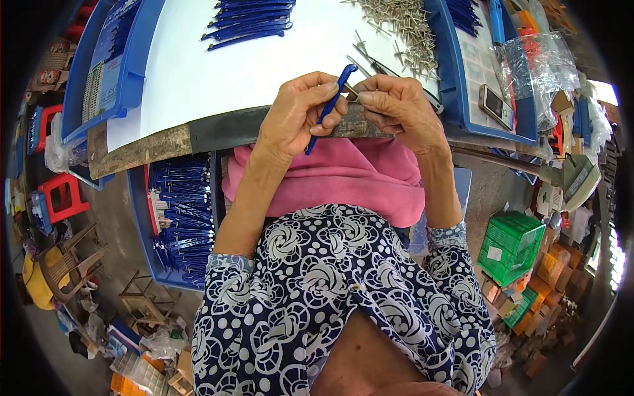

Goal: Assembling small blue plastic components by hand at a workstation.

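Note:
My left hand (304,109) is closed around a slim blue handle-like piece (328,105), held at a slant above the near edge of the table. Close against its upper end, my right hand (398,109) pinches a small metal part (352,91), mostly covered by the fingers. Whether that part is inside the blue piece cannot be made out. Beyond my right hand lies a heap of small T-shaped metal parts (403,33). A row of similar blue pieces (251,18) lies on the white table sheet (178,72) farther off.
Blue trays stand at the left (134,86) and right (456,99); a phone (495,105) rests in the right one. Dark slender tools (380,66) lie by the metal heap. Below the table, a blue bin (140,218) holds many blue pieces. A pink cloth (343,171) covers my lap.

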`<state>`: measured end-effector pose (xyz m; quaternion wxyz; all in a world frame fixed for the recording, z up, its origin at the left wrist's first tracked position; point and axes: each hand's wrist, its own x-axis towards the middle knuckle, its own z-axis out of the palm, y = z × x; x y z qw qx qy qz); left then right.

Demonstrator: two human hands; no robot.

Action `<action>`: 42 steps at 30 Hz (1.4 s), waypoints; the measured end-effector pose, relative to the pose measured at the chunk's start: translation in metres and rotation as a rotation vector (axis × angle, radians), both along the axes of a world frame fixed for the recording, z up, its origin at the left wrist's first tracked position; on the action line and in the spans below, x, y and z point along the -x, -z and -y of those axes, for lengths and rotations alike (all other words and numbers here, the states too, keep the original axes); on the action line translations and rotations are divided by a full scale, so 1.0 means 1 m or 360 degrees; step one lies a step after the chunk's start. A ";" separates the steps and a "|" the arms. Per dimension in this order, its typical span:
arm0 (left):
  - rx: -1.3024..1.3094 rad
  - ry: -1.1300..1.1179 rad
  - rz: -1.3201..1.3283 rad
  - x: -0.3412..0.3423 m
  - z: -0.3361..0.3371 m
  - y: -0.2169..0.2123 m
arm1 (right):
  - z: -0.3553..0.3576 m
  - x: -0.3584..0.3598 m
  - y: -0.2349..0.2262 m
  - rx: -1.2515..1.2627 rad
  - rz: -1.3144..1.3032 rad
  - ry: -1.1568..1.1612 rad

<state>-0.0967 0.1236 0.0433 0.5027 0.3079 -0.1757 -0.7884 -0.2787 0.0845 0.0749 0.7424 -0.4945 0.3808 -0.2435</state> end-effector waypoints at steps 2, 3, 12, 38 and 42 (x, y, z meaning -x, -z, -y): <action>0.0018 -0.0005 0.0058 0.001 -0.002 -0.002 | -0.002 0.002 -0.001 -0.0006 0.0002 -0.0005; 0.0037 -0.0009 0.0117 0.002 -0.002 -0.003 | -0.003 0.003 -0.001 -0.0011 0.0004 -0.0007; 0.0247 0.0022 0.0378 0.006 -0.002 -0.001 | -0.002 0.010 0.005 0.0030 0.0000 -0.0014; 0.0423 -0.0091 0.1112 0.021 -0.015 -0.012 | -0.015 0.005 -0.004 0.0515 -0.0227 -0.0038; 0.0465 -0.0156 0.1217 0.022 -0.017 -0.013 | -0.018 0.002 -0.005 0.0579 -0.0266 0.0011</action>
